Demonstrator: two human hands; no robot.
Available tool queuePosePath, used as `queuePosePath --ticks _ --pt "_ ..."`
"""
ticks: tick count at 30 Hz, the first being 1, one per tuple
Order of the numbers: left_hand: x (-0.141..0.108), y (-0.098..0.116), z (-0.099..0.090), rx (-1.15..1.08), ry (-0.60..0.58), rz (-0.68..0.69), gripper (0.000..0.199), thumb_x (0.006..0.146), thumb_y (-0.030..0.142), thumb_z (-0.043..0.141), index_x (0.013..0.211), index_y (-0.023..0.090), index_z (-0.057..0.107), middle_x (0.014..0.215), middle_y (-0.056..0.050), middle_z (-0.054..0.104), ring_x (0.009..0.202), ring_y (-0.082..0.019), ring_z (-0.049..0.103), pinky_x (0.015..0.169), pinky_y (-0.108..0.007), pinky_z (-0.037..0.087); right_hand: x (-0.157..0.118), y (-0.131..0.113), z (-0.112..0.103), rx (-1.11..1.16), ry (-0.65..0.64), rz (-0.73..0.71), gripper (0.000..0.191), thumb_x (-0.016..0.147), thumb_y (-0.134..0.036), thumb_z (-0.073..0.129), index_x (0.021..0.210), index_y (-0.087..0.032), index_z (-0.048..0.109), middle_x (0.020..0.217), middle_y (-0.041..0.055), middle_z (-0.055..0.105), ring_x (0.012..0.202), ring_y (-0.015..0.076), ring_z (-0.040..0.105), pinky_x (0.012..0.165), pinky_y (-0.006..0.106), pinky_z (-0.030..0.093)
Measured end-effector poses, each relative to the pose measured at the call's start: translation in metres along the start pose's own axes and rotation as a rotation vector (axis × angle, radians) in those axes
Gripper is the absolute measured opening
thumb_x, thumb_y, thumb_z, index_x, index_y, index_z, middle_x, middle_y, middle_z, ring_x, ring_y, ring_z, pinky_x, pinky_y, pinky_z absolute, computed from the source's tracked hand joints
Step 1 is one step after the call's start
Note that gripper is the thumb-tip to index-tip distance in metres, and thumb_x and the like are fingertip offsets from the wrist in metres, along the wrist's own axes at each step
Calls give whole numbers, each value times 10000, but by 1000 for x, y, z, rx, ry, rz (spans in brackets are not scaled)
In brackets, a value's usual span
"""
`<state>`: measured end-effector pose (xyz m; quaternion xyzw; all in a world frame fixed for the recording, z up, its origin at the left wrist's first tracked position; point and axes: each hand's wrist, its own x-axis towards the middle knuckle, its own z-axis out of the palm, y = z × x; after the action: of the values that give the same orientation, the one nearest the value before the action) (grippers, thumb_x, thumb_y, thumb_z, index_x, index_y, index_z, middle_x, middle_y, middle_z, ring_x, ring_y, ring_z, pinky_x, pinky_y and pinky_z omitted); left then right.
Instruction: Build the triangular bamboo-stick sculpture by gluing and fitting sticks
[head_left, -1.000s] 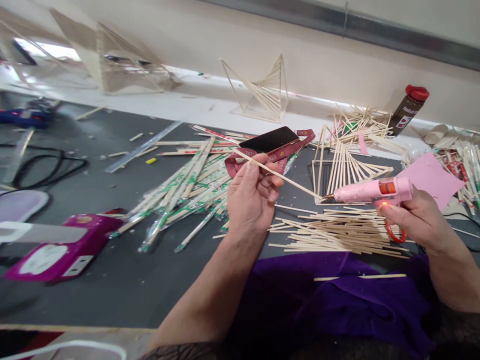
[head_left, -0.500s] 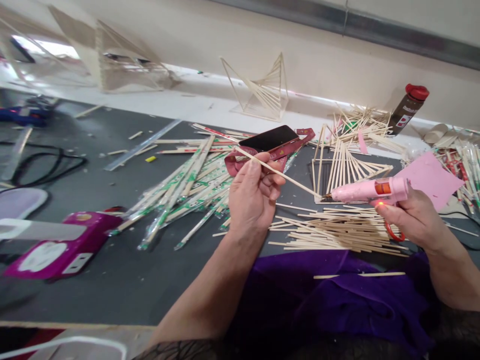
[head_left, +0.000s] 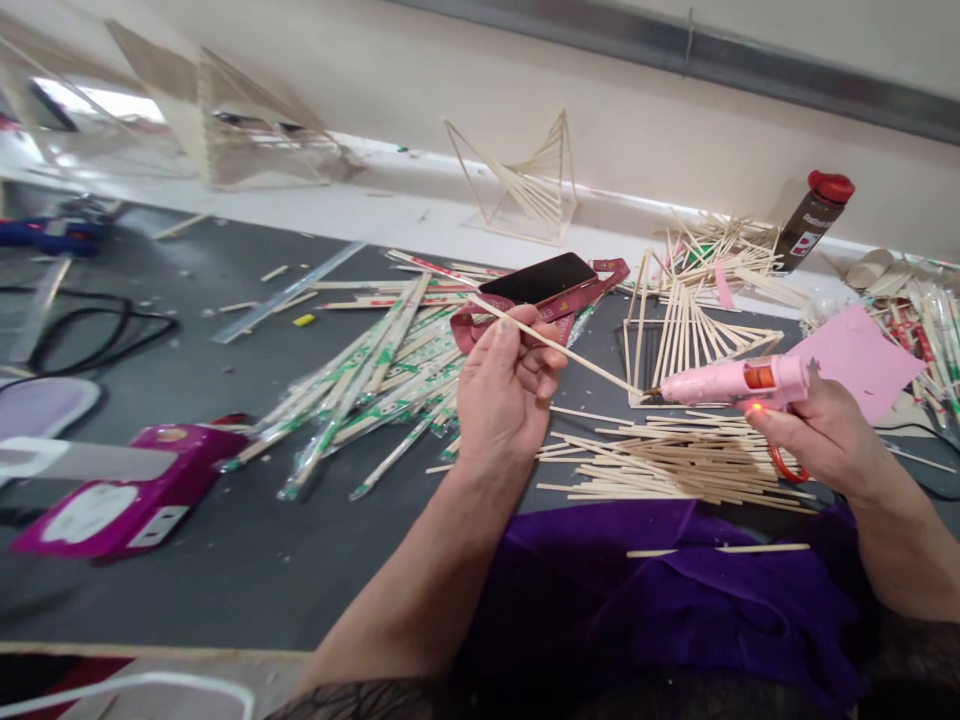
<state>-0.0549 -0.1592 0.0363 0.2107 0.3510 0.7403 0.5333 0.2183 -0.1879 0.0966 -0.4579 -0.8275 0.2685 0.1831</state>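
Between the thumb and fingers of my left hand [head_left: 506, 390] is a thin wooden stick [head_left: 589, 367], slanting down to the right. My right hand [head_left: 829, 435] grips a pink hot glue gun [head_left: 709, 382] with a small lit red light. Its nozzle is at the stick's far end; whether they touch I cannot tell. Just behind the nozzle stands a stick model [head_left: 694, 325] with a fan of sticks on a frame. Loose sticks [head_left: 667, 460] lie in a heap below the glue gun. Red scissor handles [head_left: 787, 463] show partly beside my right hand.
A phone [head_left: 540, 278] with a red lanyard [head_left: 469, 328] lies behind my left hand, wrapped chopsticks [head_left: 382, 385] to its left. A finished-looking stick model [head_left: 525, 185] and a dark bottle [head_left: 814, 222] stand at the back. Pink paper [head_left: 862, 355] and a magenta box [head_left: 142, 490] flank the workspace.
The glue gun and my right hand have shifted very slightly left. My left hand keeps the stick in nearly the same position.
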Motion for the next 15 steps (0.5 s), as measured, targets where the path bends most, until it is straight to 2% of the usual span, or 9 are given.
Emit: queuePosePath --ticks 6,15 --pt "1 0 1 -24 53 -31 238 934 236 518 786 183 697 657 -8 697 463 -58 598 298 -125 324 0 2 2 83 48 -12 241 900 -405 512 1021 -243 643 759 32 638 696 192 597 703 341 510" --pt "3 -1 -3 -23 35 -30 157 894 272 598 800 183 687 672 -9 698 480 -60 609 302 -117 324 2 -3 4 128 83 -11 217 881 -418 536 925 -236 647 688 21 606 634 175 567 667 332 516"
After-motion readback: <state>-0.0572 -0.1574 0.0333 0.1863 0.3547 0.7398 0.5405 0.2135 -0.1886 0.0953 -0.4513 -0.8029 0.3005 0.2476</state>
